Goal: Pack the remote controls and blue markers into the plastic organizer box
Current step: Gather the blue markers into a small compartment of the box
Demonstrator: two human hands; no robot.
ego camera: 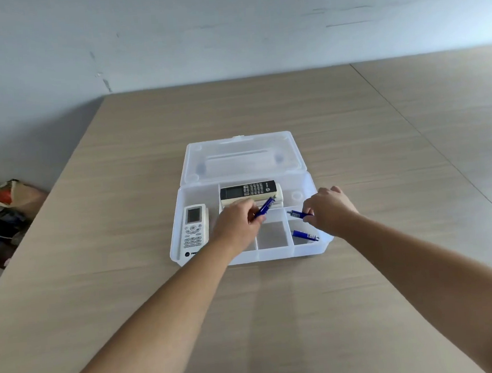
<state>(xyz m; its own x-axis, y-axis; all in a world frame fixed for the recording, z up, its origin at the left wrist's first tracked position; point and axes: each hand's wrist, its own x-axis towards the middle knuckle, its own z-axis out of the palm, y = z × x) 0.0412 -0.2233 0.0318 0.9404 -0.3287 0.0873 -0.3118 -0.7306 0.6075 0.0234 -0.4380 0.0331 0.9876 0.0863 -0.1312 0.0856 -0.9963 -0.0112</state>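
Head view: the left hand [237, 222] is gripping a blue marker [265, 207] over the clear organizer box [276, 254]. The right hand [330, 209] is pinching a second marker [298, 213] above the right compartments. A third marker [305, 235] is lying inside, near the white remote [193, 228] and black remote [248, 189].

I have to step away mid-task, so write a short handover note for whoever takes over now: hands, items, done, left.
Left hand: holds a blue marker over the middle of the organizer box.
Right hand: holds a second marker over the right compartments.
Done: white remote in the left compartment, black remote in the back one, third marker in the front right one.
Left: set down both held markers; lid is open.
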